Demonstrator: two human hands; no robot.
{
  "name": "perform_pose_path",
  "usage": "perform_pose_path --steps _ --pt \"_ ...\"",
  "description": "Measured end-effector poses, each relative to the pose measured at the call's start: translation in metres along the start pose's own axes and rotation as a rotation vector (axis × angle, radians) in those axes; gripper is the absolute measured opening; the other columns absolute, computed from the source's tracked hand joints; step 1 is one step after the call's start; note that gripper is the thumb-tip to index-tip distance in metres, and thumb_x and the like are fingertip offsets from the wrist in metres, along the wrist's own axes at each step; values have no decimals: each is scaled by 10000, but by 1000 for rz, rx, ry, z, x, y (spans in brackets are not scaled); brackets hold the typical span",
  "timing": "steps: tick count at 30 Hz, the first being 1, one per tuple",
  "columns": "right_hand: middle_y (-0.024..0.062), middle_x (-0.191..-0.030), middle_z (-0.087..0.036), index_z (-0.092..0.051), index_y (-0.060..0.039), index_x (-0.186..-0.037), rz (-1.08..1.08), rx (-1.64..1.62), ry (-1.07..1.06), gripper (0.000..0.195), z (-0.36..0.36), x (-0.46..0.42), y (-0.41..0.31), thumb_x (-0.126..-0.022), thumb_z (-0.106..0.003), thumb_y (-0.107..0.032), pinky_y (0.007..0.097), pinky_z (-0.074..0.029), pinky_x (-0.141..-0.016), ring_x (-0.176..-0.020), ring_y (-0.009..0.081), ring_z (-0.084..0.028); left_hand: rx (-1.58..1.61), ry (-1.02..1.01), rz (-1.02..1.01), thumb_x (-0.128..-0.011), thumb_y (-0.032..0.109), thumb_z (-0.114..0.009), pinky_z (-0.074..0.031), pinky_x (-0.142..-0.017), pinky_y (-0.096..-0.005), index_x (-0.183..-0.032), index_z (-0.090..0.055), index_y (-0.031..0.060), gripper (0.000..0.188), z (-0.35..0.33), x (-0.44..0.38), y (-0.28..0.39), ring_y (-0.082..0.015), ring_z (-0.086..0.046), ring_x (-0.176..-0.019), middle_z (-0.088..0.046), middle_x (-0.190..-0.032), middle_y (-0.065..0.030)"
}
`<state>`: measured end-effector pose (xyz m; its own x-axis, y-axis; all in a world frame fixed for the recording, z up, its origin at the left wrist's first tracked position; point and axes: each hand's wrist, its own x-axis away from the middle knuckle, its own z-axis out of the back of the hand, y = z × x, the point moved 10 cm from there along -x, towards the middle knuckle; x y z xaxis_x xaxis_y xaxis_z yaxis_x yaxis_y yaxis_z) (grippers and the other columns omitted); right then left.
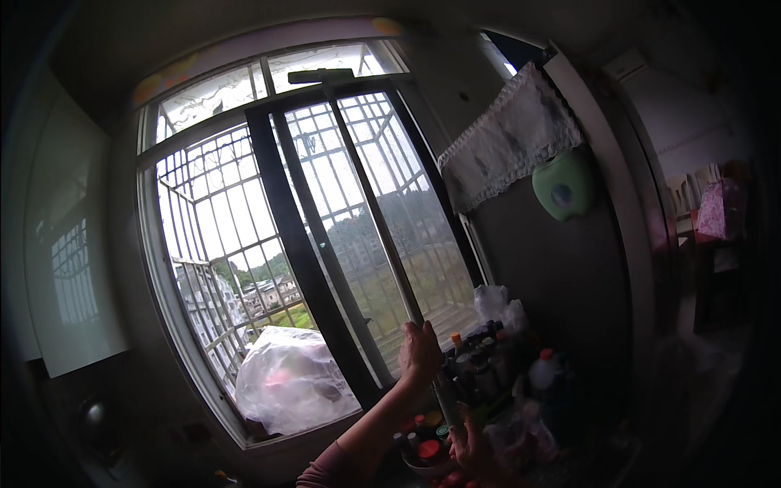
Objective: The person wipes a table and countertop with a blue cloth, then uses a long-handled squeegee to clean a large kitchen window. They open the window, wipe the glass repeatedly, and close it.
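My left hand (421,355) is wrapped around the metal pole (387,238) of a long-handled window cleaner. Lower down, my right hand (467,440) holds the same pole near its dark lower grip (448,404). The pole leans up and to the left across the sliding window. Its flat dark head (320,75) is at the bar above the sliding sash, in front of the upper pane (317,61). Behind the pole stands a mesh screen panel (421,244) in a dark frame (293,244).
Several bottles (482,360) and jars with coloured lids (429,450) crowd the counter below the window. A filled clear plastic bag (293,381) sits at the left opening, before a metal window cage (235,201). To the right hang a lace-edged cloth (512,140) and a green plastic holder (562,186).
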<state>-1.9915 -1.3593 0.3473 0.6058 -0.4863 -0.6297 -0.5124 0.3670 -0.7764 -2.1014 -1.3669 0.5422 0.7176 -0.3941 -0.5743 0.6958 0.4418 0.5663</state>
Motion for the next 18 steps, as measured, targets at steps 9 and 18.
perform_pose_path --steps 9,18 --pt "14 -645 -470 -242 -159 -1407 -165 -279 85 474 25 -51 -15 -958 -393 -174 225 -411 -414 -444 71 -460 77 -120 -5 -878 404 -375 -406 -832 -507 -1077 -383 34 421 -31 -53 53 -463 -547 -972 -586 -1002 -291" --pt "16 -628 -472 -272 -162 -1392 -98 -310 87 453 46 -93 -57 -957 -389 -212 223 -413 -403 -436 66 -466 112 -80 -99 -873 331 -454 -453 -757 -481 -980 -373 -25 381 -18 -92 109 -427 -583 -889 -582 -917 -278"
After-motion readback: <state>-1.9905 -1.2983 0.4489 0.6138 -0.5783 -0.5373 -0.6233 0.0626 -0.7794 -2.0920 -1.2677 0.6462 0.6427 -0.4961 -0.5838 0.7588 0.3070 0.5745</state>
